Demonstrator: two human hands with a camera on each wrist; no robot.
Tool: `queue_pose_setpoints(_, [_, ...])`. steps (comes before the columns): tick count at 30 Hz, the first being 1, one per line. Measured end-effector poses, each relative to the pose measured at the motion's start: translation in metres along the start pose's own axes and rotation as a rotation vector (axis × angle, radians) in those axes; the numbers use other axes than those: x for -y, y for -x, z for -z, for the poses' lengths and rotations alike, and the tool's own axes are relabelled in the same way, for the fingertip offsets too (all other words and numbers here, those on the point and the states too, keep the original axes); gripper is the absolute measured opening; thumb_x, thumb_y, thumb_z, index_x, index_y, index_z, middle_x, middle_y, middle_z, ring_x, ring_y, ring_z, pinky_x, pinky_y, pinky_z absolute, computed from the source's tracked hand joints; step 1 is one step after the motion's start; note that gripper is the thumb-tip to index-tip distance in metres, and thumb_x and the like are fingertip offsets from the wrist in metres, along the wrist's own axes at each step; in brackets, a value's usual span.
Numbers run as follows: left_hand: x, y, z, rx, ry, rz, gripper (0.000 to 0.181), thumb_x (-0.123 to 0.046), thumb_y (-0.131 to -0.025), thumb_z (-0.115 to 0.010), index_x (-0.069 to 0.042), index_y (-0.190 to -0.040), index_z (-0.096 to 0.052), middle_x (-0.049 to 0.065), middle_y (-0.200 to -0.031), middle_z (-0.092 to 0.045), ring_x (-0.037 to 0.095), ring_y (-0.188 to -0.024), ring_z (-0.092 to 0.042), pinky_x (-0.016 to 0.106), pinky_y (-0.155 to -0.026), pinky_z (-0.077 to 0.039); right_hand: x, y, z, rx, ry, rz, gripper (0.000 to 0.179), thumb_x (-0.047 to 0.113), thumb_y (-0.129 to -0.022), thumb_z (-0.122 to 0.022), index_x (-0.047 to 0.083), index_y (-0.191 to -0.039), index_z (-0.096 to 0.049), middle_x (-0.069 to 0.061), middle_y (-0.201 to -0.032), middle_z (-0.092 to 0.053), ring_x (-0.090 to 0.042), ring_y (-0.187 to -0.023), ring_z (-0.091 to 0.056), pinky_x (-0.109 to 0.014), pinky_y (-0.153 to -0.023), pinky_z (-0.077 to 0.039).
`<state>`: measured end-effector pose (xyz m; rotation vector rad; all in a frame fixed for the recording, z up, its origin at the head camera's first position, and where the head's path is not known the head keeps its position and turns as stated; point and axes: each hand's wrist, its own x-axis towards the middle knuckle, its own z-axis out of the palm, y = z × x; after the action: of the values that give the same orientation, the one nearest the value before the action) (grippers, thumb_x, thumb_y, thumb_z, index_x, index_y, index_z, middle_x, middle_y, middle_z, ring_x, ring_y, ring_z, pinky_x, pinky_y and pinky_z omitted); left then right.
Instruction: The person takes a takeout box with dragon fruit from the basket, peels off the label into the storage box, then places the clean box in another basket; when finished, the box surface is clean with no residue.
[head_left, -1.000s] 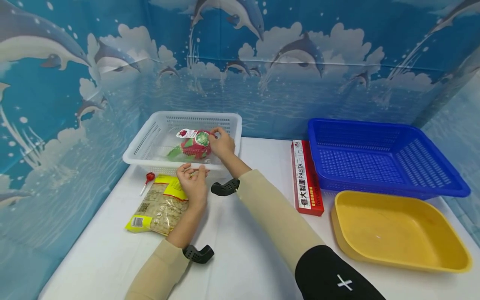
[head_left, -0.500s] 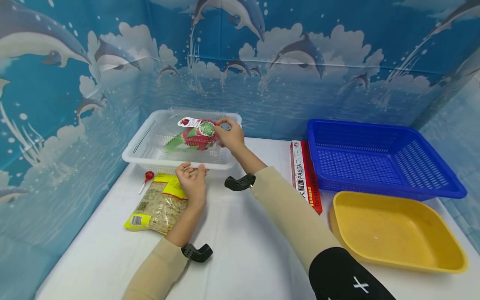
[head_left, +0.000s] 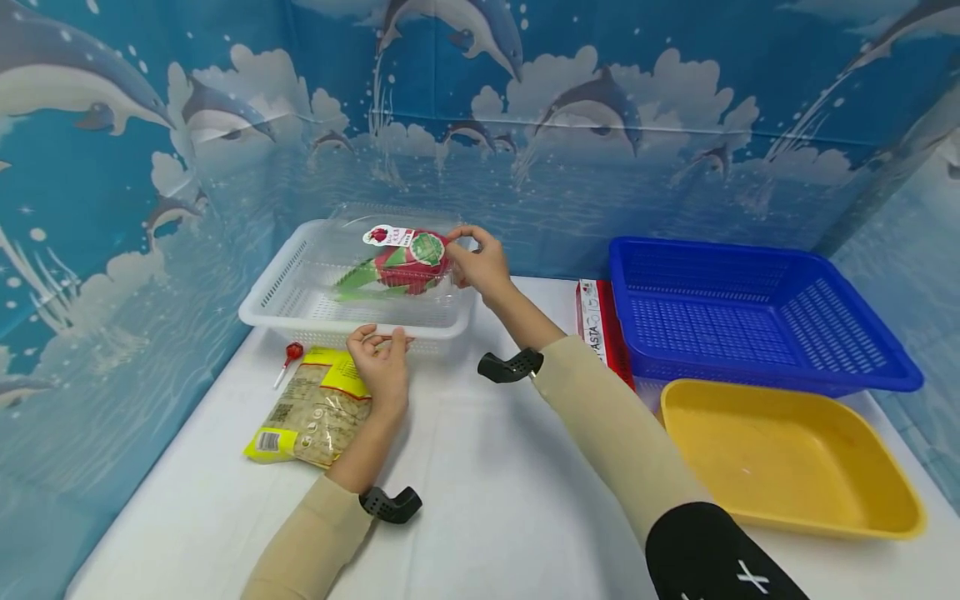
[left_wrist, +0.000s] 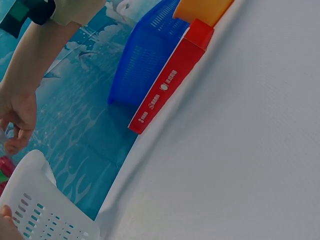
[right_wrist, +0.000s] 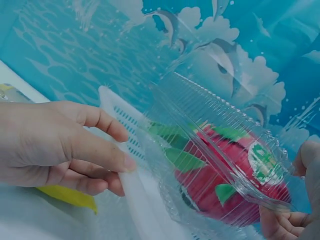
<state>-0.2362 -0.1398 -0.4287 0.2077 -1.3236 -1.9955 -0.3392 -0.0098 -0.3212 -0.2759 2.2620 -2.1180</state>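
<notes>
A clear plastic clamshell box (head_left: 360, 258) with a red and green dragon fruit (head_left: 408, 273) inside is raised, tilted, over the white perforated basket (head_left: 431, 332) in the head view. My right hand (head_left: 482, 262) pinches the box at its right end. Two labels are on it, one white and one round and green. My left hand (head_left: 380, 358) grips the basket's front rim, thumb and fingers on either side of it in the right wrist view. Below that rim lie a yellow-ended bag of pale dry food (head_left: 322, 408) and a red lollipop (head_left: 291, 358).
On the right stand a blue perforated basket (head_left: 626, 350) and, in front of it, a yellow basin (head_left: 787, 467). A red pasta box (head_left: 615, 342) lies beside the blue basket, partly behind my right sleeve. A dolphin-print curtain (head_left: 555, 192) hangs behind everything.
My right hand has moved up and to the right, lifting the clamshell box from inside the white basket to above it. My left hand has stayed on the rim.
</notes>
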Motion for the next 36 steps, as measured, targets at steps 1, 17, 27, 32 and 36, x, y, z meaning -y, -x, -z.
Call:
queue_pose_setpoints(1, [0.000,0.000,0.000,0.001,0.003,0.003,0.035,0.007,-0.090,-0.062,0.000,-0.115,-0.039,0.009,-0.090,-0.044,0.015,-0.066,-0.065,0.027,-0.070,-0.057,0.001,0.000,0.003,-0.004,0.006,0.001,0.018,0.019,-0.091,-0.063,0.017,-0.109,-0.065,-0.005,-0.064,-0.048,-0.014,-0.048,-0.046,-0.031,-0.051,-0.052])
queue_pose_setpoints(17, [-0.001,0.000,0.002,-0.019,-0.006,0.016,0.035,0.007,-0.090,-0.063,-0.001,-0.115,-0.039,0.010,-0.090,-0.045,0.013,-0.065,-0.066,0.024,-0.068,-0.057,0.021,0.014,0.044,-0.006,-0.053,-0.015,0.019,0.012,-0.090,-0.060,0.014,-0.109,-0.064,-0.003,-0.056,-0.042,-0.014,-0.047,-0.038,-0.027,-0.045,-0.043])
queue_pose_setpoints(27, [-0.002,-0.001,0.000,-0.010,0.020,0.034,0.036,0.008,-0.089,-0.063,-0.001,-0.115,-0.039,0.010,-0.091,-0.044,0.014,-0.066,-0.066,0.023,-0.068,-0.056,0.024,0.026,0.074,-0.063,-0.008,-0.021,0.021,0.011,-0.090,-0.061,0.014,-0.111,-0.064,-0.003,-0.059,-0.046,-0.015,-0.049,-0.042,-0.027,-0.049,-0.050])
queue_pose_setpoints(32, [-0.003,0.000,-0.001,-0.010,0.021,0.039,0.037,0.008,-0.089,-0.063,-0.001,-0.115,-0.039,0.010,-0.091,-0.044,0.014,-0.066,-0.065,0.023,-0.068,-0.056,0.028,0.033,0.089,-0.068,0.009,-0.018,0.022,0.011,-0.091,-0.060,0.014,-0.113,-0.063,-0.003,-0.058,-0.045,-0.015,-0.049,-0.042,-0.027,-0.049,-0.049])
queue_pose_setpoints(36, [-0.003,-0.001,-0.001,-0.011,0.019,0.040,0.036,0.008,-0.089,-0.063,-0.002,-0.114,-0.039,0.010,-0.091,-0.043,0.014,-0.065,-0.065,0.025,-0.069,-0.057,0.031,0.038,0.100,-0.075,0.013,-0.022,0.023,0.010,-0.091,-0.059,0.014,-0.113,-0.063,-0.002,-0.055,-0.044,-0.015,-0.048,-0.041,-0.027,-0.048,-0.047])
